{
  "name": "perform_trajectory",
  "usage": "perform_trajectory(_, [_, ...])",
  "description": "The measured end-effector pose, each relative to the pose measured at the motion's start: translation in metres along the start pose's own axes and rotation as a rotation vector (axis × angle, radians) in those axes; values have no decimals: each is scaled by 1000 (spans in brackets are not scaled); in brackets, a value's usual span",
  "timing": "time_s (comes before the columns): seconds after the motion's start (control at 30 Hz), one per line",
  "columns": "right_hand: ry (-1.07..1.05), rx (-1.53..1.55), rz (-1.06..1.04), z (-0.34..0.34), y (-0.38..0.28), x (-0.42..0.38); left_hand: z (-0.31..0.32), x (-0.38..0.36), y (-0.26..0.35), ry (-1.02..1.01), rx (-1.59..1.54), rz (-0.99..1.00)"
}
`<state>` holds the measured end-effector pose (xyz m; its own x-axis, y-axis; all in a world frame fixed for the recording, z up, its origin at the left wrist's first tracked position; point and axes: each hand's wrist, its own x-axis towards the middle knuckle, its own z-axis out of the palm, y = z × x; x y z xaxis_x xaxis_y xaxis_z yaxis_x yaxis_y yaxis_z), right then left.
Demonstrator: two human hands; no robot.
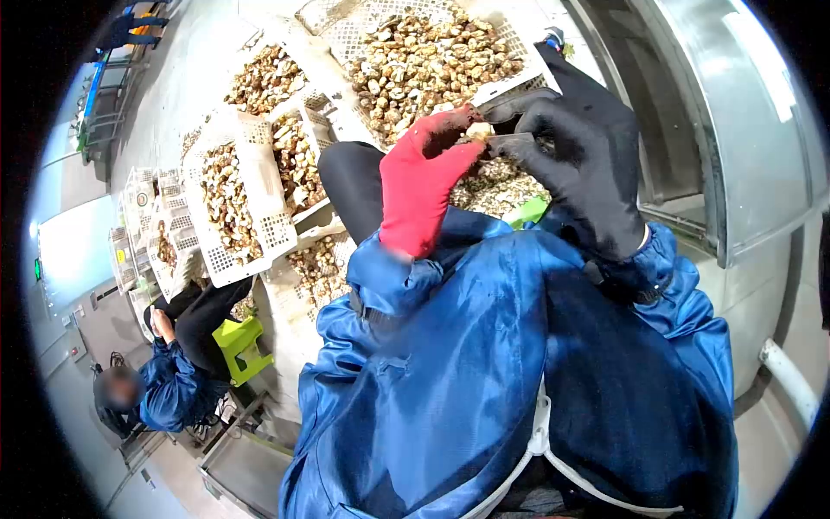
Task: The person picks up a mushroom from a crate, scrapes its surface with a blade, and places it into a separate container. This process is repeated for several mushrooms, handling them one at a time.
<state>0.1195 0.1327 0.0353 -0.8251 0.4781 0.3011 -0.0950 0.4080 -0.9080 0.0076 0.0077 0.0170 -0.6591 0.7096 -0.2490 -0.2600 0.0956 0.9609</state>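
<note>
My left hand (424, 177), in a red glove darkened at the fingertips, pinches a small pale mushroom (479, 131). Close against that mushroom is a short flat blade, apparently a small knife (512, 141), gripped by my right hand (584, 160) in a black glove. The knife's handle is hidden inside the glove. Beyond both hands, a white perforated crate (510, 84) holds a heap of brown and cream mushrooms (432, 65). Below the hands lies a pile of small pale-brown pieces (499, 186), partly covered by my blue sleeves.
More white crates (277, 233) of mushrooms stand on the left, beside loose pieces (316, 268). A seated co-worker in blue (177, 381) is at far left near a green stool (242, 350). A metal-framed panel (752, 112) rises close on my right.
</note>
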Motion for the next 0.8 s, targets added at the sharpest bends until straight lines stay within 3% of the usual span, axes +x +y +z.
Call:
perform_trajectory(0.07, [-2,-65,-26,0,1,0,0,-2,-1,-26,50,79])
perform_trajectory(0.17, [3,213,190,4,9,-4,-4,-1,-2,-52,63,129])
perform_trajectory(0.27, [47,291,268,6,5,-4,-3,0,-6,-27,65,157])
perform_trajectory(0.37, [15,210,136,8,13,-4,2,-1,1,23,209,203])
perform_trajectory(0.47, [-15,-81,-35,3,0,0,3,-2,-1,60,358,277])
perform_trajectory(0.57, [-96,20,327,1,-1,-1,1,-2,-1,49,360,293])
perform_trajectory(0.7, [64,421,365,2,1,-1,-1,-2,-1,-2,232,240])
perform_trajectory(0.8, [0,384,337,2,4,-1,5,-1,-3,24,283,381])
